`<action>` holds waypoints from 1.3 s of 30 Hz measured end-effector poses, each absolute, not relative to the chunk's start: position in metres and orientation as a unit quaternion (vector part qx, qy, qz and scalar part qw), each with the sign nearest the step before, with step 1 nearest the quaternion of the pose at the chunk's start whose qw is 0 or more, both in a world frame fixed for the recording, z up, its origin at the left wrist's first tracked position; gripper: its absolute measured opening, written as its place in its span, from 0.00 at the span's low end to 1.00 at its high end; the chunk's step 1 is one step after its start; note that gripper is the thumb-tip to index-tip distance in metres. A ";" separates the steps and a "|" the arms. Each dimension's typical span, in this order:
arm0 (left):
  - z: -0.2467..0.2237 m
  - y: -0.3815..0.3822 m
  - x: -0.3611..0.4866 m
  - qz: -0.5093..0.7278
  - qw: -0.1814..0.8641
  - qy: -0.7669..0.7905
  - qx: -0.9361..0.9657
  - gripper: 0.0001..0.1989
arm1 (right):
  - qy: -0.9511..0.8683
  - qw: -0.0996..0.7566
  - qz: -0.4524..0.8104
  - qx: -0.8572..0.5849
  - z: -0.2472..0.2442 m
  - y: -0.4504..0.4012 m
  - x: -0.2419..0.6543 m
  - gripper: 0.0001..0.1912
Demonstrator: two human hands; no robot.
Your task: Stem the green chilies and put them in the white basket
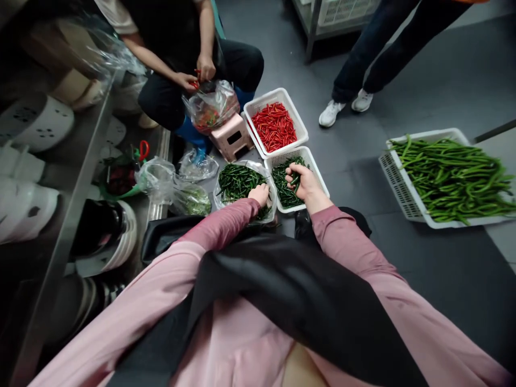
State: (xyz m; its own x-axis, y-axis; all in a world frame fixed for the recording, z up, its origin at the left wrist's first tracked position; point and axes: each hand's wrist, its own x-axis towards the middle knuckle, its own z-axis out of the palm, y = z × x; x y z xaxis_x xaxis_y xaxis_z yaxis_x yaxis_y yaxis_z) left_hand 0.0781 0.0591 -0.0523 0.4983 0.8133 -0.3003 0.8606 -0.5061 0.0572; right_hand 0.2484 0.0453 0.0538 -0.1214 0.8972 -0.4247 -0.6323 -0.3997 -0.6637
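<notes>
My right hand is curled around some green chilies, above the white basket. More dark green chilies lie inside that basket. To its left, a clear plastic bag stands open, full of green chilies. My left hand rests at the right side of this pile, fingers bent down together against the chilies. Whatever its fingertips pinch is hidden.
Red chilies fill another white basket beyond. A co-worker's hands hold red chilies over a bag on a pink stool. Long green peppers heap a basket at right. Metal shelving runs along the left; another person's shoes stand ahead.
</notes>
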 end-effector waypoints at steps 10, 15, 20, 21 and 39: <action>-0.077 0.082 0.087 -0.222 0.112 0.371 0.895 0.16 | -0.212 0.502 0.720 -0.431 0.057 0.046 0.238 0.10; -0.065 0.083 0.076 -0.204 0.152 0.350 0.902 0.14 | -0.219 0.490 0.715 -0.448 0.056 0.049 0.234 0.10; -0.039 0.069 0.044 0.044 0.348 0.485 0.801 0.11 | -0.248 0.485 0.686 -0.482 0.044 0.054 0.232 0.12; -0.033 0.066 0.037 0.106 0.407 0.528 0.738 0.11 | -0.261 0.478 0.678 -0.493 0.041 0.054 0.231 0.11; 0.019 0.036 0.001 0.379 0.637 0.584 0.332 0.16 | -0.553 0.234 0.646 -0.471 0.013 0.056 0.170 0.08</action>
